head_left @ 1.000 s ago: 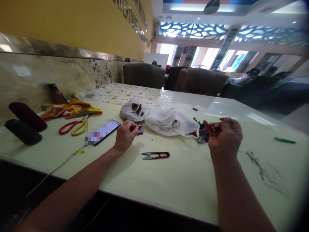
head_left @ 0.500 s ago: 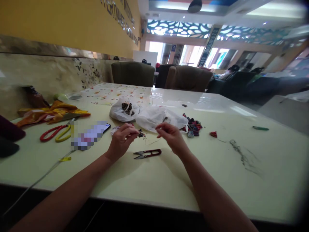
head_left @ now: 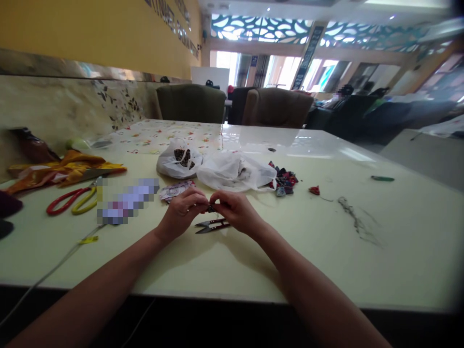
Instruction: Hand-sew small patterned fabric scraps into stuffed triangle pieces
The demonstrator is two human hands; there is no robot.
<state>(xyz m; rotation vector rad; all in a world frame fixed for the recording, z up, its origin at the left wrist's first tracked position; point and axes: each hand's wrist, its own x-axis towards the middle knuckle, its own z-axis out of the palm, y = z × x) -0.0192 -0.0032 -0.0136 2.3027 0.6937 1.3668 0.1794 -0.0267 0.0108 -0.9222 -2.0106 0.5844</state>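
Note:
My left hand (head_left: 184,211) is pinched on a small dark cloth piece (head_left: 211,209), mostly hidden by the fingers. Close against it, the thumb and fingertips of my right hand (head_left: 237,211) are pressed together at the same piece; what they grip is too small to make out. Below the hands lie thread snips (head_left: 207,226) with their blades pointing left, their handle end partly covered by my right hand. A folded printed cloth (head_left: 176,190) rests just behind my left hand.
Two white plastic bags (head_left: 232,171) stand behind the hands, beside a pile of dark patterned cloth pieces (head_left: 286,180). On the right are a red cloth piece (head_left: 314,190), tangled threads (head_left: 351,215) and a green tool (head_left: 382,178). Scissors (head_left: 83,200) and a phone (head_left: 128,200) lie left.
My right hand has moved left to meet my left hand at the cloth piece. The thread seen between them is now hidden, and my right hand covers part of the snips.

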